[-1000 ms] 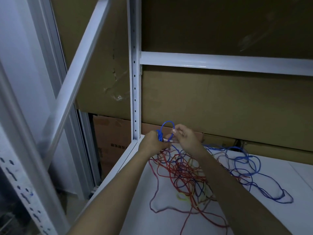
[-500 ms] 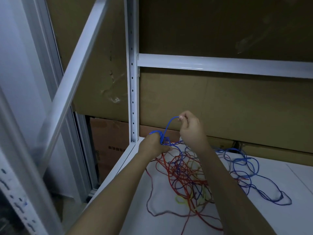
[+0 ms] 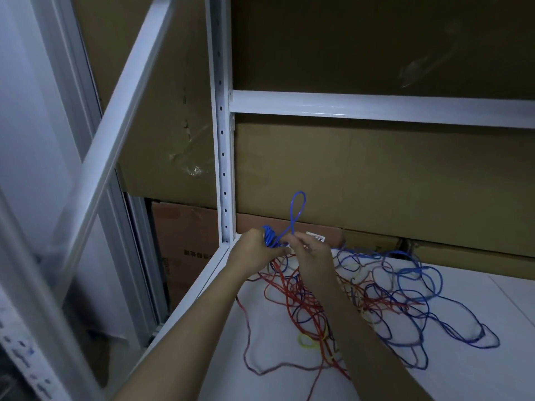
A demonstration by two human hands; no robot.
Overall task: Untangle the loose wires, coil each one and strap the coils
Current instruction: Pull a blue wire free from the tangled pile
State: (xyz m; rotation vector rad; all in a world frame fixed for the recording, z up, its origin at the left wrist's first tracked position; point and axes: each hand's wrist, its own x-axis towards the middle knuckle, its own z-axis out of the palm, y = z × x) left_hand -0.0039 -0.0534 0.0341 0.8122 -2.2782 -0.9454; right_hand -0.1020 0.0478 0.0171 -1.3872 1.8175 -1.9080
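A tangle of red, blue and yellow wires (image 3: 333, 299) lies on the white shelf (image 3: 289, 380). My left hand (image 3: 254, 250) grips a small blue coil (image 3: 269, 237) at the shelf's back left corner. My right hand (image 3: 311, 256) pinches the same blue wire just right of the coil. A narrow blue loop (image 3: 296, 209) stands up between the two hands. More loose blue wire (image 3: 419, 282) trails off to the right across the shelf. A short yellow loop (image 3: 307, 341) shows under the red strands.
A white perforated upright post (image 3: 221, 140) rises just behind my left hand, with a horizontal rail (image 3: 376, 108) and a diagonal brace (image 3: 121, 117). Cardboard boxes (image 3: 376, 183) fill the space behind the shelf. A white label (image 3: 315, 235) sits on a box near my right hand.
My right hand has come down from its raised position to meet the left hand, folding the blue wire into a tall narrow loop above the coil.
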